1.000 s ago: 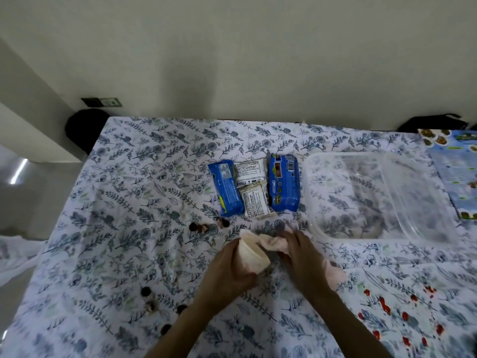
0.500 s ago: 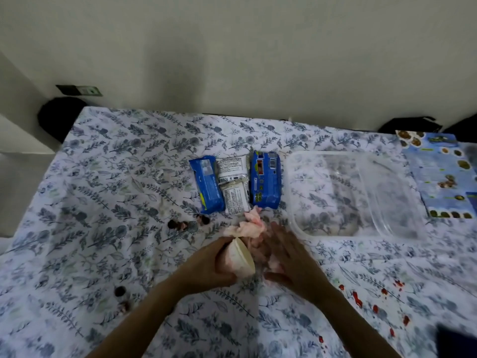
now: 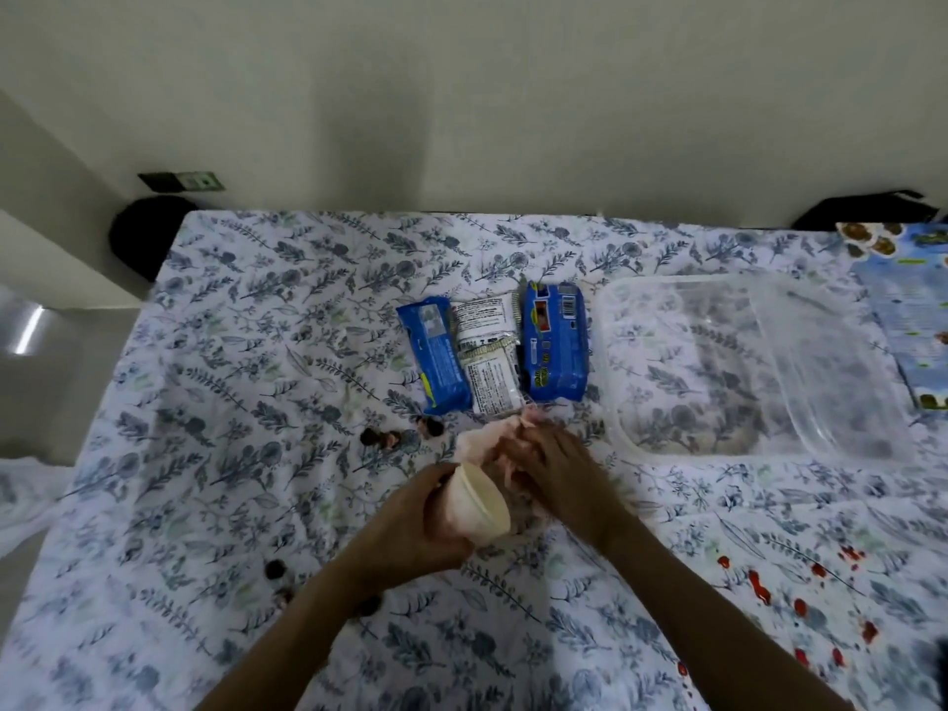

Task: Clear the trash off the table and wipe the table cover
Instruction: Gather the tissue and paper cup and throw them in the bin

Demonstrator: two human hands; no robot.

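Note:
My left hand (image 3: pixel 410 526) grips a cream paper cup (image 3: pixel 474 508) tipped on its side, mouth toward the right. My right hand (image 3: pixel 554 467) presses on a crumpled pink tissue (image 3: pixel 482 438) lying on the floral table cover (image 3: pixel 231 402), right beside the cup's mouth. Two blue snack wrappers (image 3: pixel 441 359) (image 3: pixel 554 346) and two white wrappers (image 3: pixel 487 351) lie in a row just beyond my hands. Small dark crumbs (image 3: pixel 390 436) sit left of the tissue, and more crumbs (image 3: pixel 277 572) lie nearer to me. Red stains (image 3: pixel 759 590) spot the cover at the lower right.
A clear plastic container (image 3: pixel 744 361) stands to the right of the wrappers. A blue printed box (image 3: pixel 913 310) lies at the far right edge. A black round object (image 3: pixel 143 233) sits beyond the table's far left corner, by the wall.
The cup has tilted further onto its side in my left hand. My right hand has gathered the pink tissue closer to the cup's mouth. The camera view shifted slightly.

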